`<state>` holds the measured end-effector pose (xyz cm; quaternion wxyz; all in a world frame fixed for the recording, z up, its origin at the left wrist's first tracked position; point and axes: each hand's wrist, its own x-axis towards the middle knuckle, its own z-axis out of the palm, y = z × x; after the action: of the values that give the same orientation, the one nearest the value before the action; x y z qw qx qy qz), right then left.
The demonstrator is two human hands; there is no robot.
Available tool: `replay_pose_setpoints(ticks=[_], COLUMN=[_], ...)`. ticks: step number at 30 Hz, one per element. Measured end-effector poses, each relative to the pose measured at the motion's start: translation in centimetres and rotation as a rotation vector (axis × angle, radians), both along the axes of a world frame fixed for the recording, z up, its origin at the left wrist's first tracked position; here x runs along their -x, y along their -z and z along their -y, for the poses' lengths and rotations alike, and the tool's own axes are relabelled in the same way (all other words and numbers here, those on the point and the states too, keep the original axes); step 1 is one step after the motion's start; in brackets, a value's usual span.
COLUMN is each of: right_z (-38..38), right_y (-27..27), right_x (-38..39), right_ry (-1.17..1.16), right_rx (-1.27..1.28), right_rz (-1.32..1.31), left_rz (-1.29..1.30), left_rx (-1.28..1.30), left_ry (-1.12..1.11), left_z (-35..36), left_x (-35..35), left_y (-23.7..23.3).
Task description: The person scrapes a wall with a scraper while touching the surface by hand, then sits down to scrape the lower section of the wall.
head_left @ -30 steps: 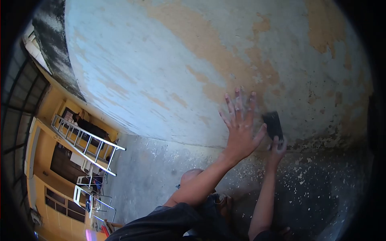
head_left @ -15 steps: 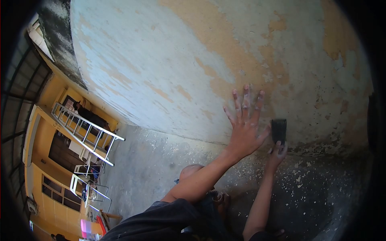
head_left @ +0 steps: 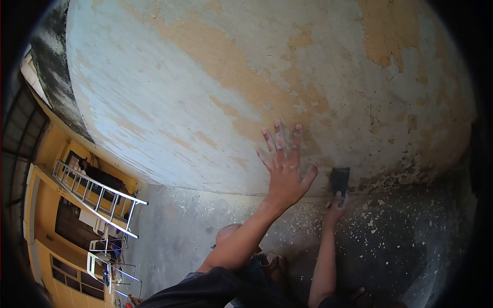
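Note:
My left hand [head_left: 285,172] lies on the wall [head_left: 169,108] with fingers spread and thumb out, its fingertips dusted white. Peeling pale paint on that wall exposes orange patches. To the right and slightly lower, my right hand [head_left: 337,206] grips a dark, flat-bladed scraper [head_left: 340,179]. The blade is against the wall, close above its foot, beside a dark, flaking strip. My left thumb points towards the blade, with a small gap between them.
Pale paint flakes lie scattered over the grey floor [head_left: 169,226]. A metal ladder [head_left: 97,197] stands at the left, with a white-and-metal chair [head_left: 92,265] near it. Behind these is a yellow building front [head_left: 43,215] with windows.
The view has shifted, so the wall and both hands appear farther left. The scraper has moved down the wall towards the floor and away from my left thumb. My left hand stays spread.

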<state>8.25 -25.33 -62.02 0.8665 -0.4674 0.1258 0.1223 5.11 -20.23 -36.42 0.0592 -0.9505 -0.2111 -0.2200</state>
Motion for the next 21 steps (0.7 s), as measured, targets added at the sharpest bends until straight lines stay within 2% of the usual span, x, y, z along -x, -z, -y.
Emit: replay_pose_setpoints(ticks=[3,5,7,10,13,16,21], right_z=[0.4,-0.6,-0.5,0.2,0.8,1.2,1.2], right_y=[-0.3,-4.3,-6.9,-4.6,2.4,2.9,-7.1], right_x=[-0.1,-1.8,-3.5,-3.7,-1.0,-0.1,-3.4], right_ry=[-0.046,-0.011,-0.07,-0.097,-0.062,-0.037,-0.144], right_rx=[-0.026,-0.094,-0.07,-0.053,-0.031,-0.06,-0.054], right_rz=[0.012,0.086,0.238,0.238,0.094,0.105,0.224], left_rz=[-0.016,-0.001,0.014,0.056,0.105,0.042,0.032], left_rx=[0.013,0.026,0.053,0.028,0.038,0.032,0.029], left_ry=[0.004,0.004,0.056,0.064,0.063,0.015,-0.001], left_z=[0.0,-0.2,0.0,-0.2,0.3,-0.3,0.2], left_x=[0.3,0.4,-0.1,-0.5,-0.2,-0.4,-0.4], left_y=[-0.3,-0.2,0.2,0.4,0.9,-0.3,0.4])
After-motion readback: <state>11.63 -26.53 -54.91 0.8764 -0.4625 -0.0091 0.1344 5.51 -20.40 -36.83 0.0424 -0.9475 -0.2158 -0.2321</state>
